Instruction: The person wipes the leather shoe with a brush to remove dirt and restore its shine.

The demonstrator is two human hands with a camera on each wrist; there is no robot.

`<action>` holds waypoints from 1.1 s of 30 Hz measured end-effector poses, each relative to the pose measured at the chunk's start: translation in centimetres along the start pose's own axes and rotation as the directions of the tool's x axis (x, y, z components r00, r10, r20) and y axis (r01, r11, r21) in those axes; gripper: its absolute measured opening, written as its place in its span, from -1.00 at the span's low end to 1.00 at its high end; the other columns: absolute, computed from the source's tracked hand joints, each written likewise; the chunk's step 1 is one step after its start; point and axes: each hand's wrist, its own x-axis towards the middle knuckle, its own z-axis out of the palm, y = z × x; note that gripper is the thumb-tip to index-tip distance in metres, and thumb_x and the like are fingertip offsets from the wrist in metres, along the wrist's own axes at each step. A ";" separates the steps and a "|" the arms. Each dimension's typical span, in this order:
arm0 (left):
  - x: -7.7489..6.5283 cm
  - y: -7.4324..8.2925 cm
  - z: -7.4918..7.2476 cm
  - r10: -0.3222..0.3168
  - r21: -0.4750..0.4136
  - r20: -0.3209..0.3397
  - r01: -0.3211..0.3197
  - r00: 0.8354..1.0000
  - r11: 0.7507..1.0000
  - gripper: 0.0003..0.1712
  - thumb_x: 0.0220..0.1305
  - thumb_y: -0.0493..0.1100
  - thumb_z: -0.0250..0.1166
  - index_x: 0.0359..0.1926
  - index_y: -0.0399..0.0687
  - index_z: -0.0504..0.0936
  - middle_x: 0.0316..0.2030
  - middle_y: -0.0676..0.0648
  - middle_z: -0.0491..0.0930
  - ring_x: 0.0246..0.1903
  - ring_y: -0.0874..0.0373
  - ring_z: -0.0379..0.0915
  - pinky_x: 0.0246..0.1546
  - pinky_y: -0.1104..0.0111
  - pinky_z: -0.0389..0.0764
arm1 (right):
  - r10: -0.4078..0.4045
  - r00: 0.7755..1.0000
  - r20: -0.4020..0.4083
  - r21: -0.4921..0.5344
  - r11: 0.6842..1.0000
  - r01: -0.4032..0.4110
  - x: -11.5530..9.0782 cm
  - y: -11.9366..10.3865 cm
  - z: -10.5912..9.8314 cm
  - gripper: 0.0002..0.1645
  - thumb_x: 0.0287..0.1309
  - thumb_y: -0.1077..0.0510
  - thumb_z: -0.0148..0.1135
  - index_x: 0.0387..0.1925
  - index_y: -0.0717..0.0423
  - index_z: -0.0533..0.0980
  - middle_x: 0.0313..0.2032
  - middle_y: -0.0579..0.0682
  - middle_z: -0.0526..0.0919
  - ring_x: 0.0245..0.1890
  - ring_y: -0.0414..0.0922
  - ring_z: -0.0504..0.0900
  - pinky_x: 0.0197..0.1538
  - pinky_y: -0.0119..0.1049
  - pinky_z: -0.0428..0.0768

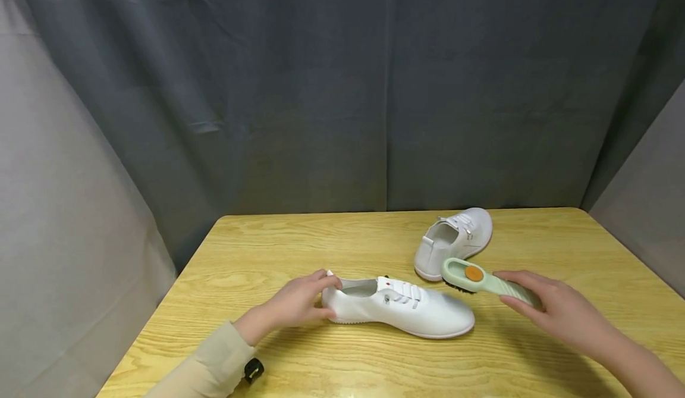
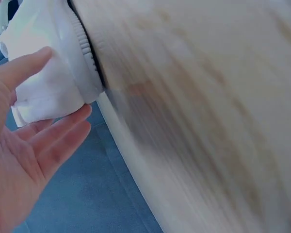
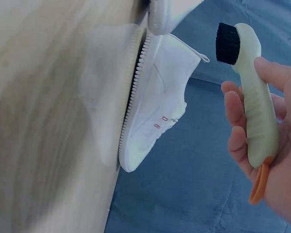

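A white lace-up shoe [image 1: 398,309] sits sole down on the table, toe to the right. My left hand [image 1: 299,300] holds it at the heel; in the left wrist view the thumb [image 2: 36,63] lies along one side and the fingers curve round the back. My right hand [image 1: 562,309] grips a pale green shoe brush [image 1: 514,291] by its ribbed handle. The brush is held above the table, its orange button facing up. Black bristles [image 3: 228,43] and an orange hanging loop [image 3: 260,184] show in the right wrist view.
The second white shoe [image 1: 455,240] stands farther back on the wooden table [image 1: 278,243], behind the brush head. A dark grey curtain [image 1: 321,118] hangs behind the table, with pale cloth [image 1: 69,207] on the left. A small black object [image 1: 254,369] shows beside the left sleeve.
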 end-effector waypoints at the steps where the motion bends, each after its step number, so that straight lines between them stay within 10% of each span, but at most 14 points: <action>1: 0.0 0.0 -0.1 0.002 -0.012 0.001 -0.002 1.000 1.000 -0.54 0.17 0.01 0.43 0.06 0.10 0.51 -0.14 0.09 0.45 -0.36 0.19 0.41 -0.37 0.38 0.45 | 0.004 1.000 0.005 0.004 1.000 -0.004 -0.1 0.0 0.1 -0.54 0.05 0.10 0.46 0.03 0.04 0.60 -0.11 -0.04 0.68 -0.24 -0.29 0.55 -0.31 -0.25 0.53; 10: 1.0 0.1 -1.2 -0.030 -0.240 -0.014 0.026 0.999 0.970 -0.32 0.27 0.10 0.33 0.36 0.15 0.35 0.21 -0.01 0.44 0.11 0.05 0.43 -0.13 0.16 0.58 | 0.001 1.000 0.006 0.052 0.999 -0.001 -0.7 0.0 0.7 -0.57 0.07 0.13 0.45 0.01 0.01 0.60 -0.11 -0.09 0.67 -0.25 -0.35 0.51 -0.30 -0.40 0.46; 27: 2.2 0.1 0.2 -0.102 -0.249 0.096 0.123 0.990 0.961 -0.39 0.27 0.18 0.28 0.25 0.01 0.46 0.13 0.05 0.52 0.11 0.16 0.42 0.15 0.21 0.40 | 0.000 0.992 0.125 0.159 0.987 -0.020 0.0 -2.4 2.9 -0.69 0.28 0.04 0.26 0.04 -0.07 0.50 -0.04 -0.21 0.60 -0.09 -0.26 0.55 -0.13 -0.27 0.56; 33: 2.1 0.0 0.1 -0.102 -0.249 0.091 0.122 0.991 0.961 -0.39 0.28 0.19 0.27 0.24 0.01 0.46 0.12 0.05 0.52 0.10 0.17 0.42 0.14 0.20 0.40 | 0.103 0.958 0.266 0.173 0.973 -0.153 -0.6 -1.1 2.5 -0.67 0.35 -0.03 0.16 0.05 0.01 0.45 -0.18 -0.16 0.57 -0.32 -0.32 0.45 -0.33 -0.34 0.46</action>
